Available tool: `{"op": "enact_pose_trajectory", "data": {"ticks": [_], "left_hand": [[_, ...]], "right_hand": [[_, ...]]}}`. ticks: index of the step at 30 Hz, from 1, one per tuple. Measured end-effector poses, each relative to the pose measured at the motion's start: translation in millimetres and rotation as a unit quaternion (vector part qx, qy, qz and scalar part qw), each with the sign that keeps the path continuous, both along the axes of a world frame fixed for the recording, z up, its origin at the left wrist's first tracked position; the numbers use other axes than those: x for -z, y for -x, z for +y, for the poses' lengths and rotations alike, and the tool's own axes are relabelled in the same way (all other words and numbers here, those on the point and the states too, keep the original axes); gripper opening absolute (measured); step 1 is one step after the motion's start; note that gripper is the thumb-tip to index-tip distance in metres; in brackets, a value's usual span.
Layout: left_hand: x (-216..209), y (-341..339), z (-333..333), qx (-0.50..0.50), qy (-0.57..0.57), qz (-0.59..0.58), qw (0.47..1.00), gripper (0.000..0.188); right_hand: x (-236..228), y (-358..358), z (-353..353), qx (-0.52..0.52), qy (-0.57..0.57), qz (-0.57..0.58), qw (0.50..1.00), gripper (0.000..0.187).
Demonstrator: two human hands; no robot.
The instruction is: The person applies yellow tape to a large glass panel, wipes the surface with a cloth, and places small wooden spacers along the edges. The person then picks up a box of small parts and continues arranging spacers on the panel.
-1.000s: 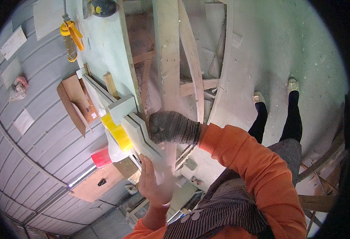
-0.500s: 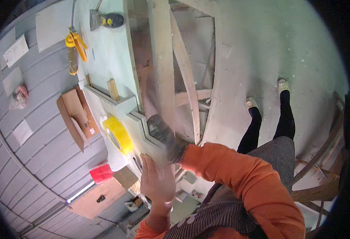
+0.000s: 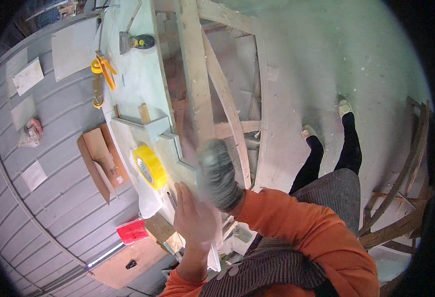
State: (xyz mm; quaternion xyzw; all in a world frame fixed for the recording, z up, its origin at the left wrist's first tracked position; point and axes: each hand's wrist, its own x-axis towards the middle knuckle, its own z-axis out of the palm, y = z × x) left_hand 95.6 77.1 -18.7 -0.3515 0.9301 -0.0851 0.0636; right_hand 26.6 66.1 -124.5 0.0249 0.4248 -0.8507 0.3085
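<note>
A: How do the hands lie?

B: The bare left hand (image 3: 194, 216) has its fingers straight and close together, beside a pale grey board with a stepped edge (image 3: 191, 166). Its thumb is out of sight, so I cannot tell whether it grips the board.

A: And the other?

B: The right hand in a dark grey knitted glove (image 3: 220, 174) is just to the right of the left fingertips, at the board's near end. It is blurred; I cannot tell whether it is closed on anything.

A: So where is the board?

B: On the near part of the pale greenish-white counter (image 3: 133, 89), reaching ahead from between the two hands.

A: What surrounds them?

B: A round roll of yellow tape (image 3: 159, 171) stands on edge near the left hand, ahead and to its left. Farther left is an open brown cardboard box (image 3: 95, 148); a flat red packet (image 3: 131, 231) lies left of that hand's wrist.

A: Farther ahead?

B: A small wooden block (image 3: 144, 114), then a yellow caulking gun (image 3: 97, 81) well off to the left, and a black-handled scraper (image 3: 142, 41) beyond. Rough wooden beams (image 3: 193, 74) run ahead of the gloved hand.
</note>
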Motion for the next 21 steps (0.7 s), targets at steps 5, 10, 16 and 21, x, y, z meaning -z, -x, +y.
{"op": "enact_pose_trajectory", "data": {"ticks": [5, 10, 16, 21], "left_hand": [[-6.1, -8.9, -8.4, -0.025, -0.022, -0.025, 0.999, 0.059], [-7.1, -13.5, -7.8, 0.027, 0.006, -0.029, 0.999, 0.061], [-11.5, -12.4, -6.1, -0.011, -0.048, 0.022, 0.999, 0.054], [-17.5, -22.8, -13.2, -0.007, -0.092, 0.041, 0.995, 0.055]], "right_hand": [[-17.1, 4.7, -17.1, 0.012, -0.089, 0.172, 0.981, 0.028], [10.8, 19.4, -36.7, 0.055, -0.063, 0.183, 0.979, 0.029], [53.1, 24.7, -3.1, 0.034, -0.212, 0.186, 0.959, 0.026], [-13.1, -46.9, 22.7, -0.103, -0.165, 0.257, 0.947, 0.026]]}}
